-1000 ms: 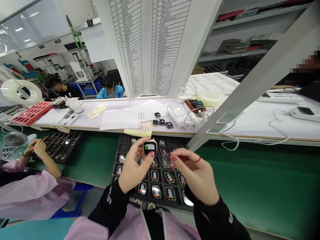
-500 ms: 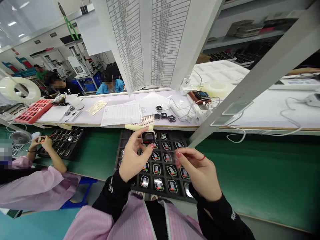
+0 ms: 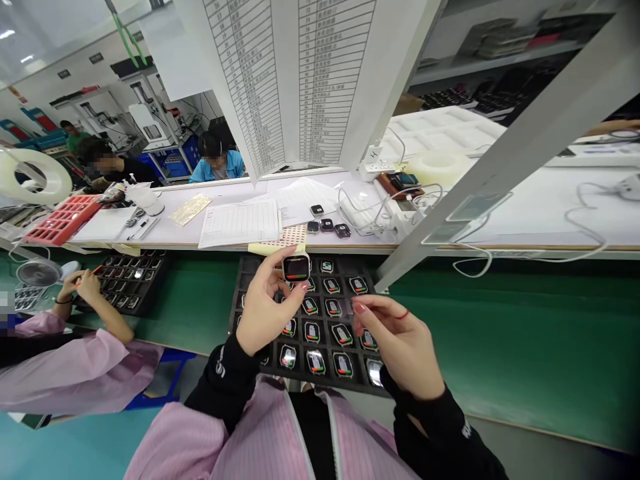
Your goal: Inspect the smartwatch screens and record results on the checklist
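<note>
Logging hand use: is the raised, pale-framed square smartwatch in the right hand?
No, the left hand pinches that smartwatch, while the right hand is apart from it.

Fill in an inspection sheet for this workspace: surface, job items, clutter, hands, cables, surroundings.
Surface: green bench, with a white shelf behind it.
Job items: a watch with a lit screen; a black tray of watches in compartments.
Clutter: papers, a red-dotted sheet and four small dark devices on the shelf.
Hands: left hand holds the watch above the tray; right hand has thumb and forefinger close together; whether they pinch anything is unclear.
Cables: white cables on the shelf, one hanging over its front edge.
Surroundings: a person in pink at left beside another tray; other people beyond the shelf.
</note>
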A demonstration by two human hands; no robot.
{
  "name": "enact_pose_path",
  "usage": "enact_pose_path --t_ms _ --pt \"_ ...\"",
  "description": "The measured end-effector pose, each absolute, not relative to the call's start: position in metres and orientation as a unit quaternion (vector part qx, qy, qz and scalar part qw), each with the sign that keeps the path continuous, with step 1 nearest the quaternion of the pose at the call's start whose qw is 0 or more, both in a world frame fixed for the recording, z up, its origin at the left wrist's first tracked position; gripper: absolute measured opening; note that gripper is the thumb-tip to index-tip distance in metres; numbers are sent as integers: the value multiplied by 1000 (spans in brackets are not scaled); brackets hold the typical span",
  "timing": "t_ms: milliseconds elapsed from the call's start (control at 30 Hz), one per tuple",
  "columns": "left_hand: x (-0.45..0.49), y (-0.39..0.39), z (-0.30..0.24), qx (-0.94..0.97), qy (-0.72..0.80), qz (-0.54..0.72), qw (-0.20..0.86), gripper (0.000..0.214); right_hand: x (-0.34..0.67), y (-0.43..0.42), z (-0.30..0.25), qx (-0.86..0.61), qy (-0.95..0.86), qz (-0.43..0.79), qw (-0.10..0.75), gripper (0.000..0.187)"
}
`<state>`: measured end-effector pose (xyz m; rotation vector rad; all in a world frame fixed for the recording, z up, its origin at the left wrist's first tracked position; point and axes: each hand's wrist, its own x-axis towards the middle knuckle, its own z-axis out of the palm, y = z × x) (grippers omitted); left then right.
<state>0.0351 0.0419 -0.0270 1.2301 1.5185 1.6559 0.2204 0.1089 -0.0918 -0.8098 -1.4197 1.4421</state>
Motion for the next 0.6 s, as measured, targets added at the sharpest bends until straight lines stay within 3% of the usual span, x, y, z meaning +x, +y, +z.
enact_pose_path --t_ms 600 --pt "34 46 -28 448 577 624 277 51 211 113 -91 -343 -573 593 450 26"
